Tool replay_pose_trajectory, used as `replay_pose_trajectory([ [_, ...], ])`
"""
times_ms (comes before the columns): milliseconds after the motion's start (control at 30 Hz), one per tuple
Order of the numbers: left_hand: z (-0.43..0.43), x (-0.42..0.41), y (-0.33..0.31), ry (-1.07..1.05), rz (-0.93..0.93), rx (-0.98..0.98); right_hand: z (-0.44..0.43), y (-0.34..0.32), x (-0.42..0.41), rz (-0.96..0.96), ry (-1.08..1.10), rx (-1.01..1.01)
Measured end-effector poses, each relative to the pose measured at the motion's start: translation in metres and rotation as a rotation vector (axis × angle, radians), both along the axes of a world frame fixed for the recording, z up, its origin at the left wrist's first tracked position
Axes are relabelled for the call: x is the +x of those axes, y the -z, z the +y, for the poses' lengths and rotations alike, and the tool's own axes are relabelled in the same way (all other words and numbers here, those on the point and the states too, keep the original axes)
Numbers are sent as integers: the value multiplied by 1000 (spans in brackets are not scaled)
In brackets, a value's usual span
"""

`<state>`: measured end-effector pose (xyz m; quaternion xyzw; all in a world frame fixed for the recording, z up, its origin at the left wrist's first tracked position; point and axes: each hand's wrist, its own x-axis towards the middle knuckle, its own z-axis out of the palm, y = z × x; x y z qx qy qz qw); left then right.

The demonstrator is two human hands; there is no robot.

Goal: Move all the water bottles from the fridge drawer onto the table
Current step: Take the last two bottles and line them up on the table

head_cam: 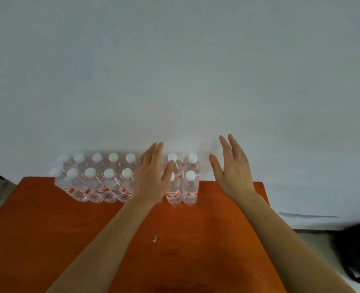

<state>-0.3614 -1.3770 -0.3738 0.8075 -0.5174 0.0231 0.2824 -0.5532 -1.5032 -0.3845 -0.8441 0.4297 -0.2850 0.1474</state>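
Observation:
Several clear water bottles point(94, 182) with white caps and red labels stand upright in two rows along the far edge of the orange table point(48, 229), against the white wall. My left hand point(151, 176) hovers open in front of the rows, hiding some bottles behind it. Just to its right stand more bottles point(189, 187). My right hand point(234, 168) is open with spread fingers, to the right of the last bottle and apart from it. Neither hand holds anything. The fridge drawer is out of sight.
A white wall point(175, 70) rises directly behind the table. A dark bag or object point(356, 252) lies on the floor at the lower right. A small pale chip point(155, 238) marks the tabletop's middle. The near part of the table is bare wood.

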Motion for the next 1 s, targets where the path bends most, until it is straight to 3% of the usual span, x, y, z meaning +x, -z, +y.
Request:
replay_pose_trajectory([
  [200, -1, -61, -78, -21, -309, -40, -3, -61, -75, 23, 148, -324],
  [467, -13, -146, -116, 79, -394, -99, 12, -92, -182, 56, 350, -357],
  [733, -40, -247, -117, 472, -300, -132, 85, -97, -293, 237, 734, -287],
  [1000, 1, -397, -83, 1000, -140, -133, 250, -76, -404, 324, 1164, -180],
])
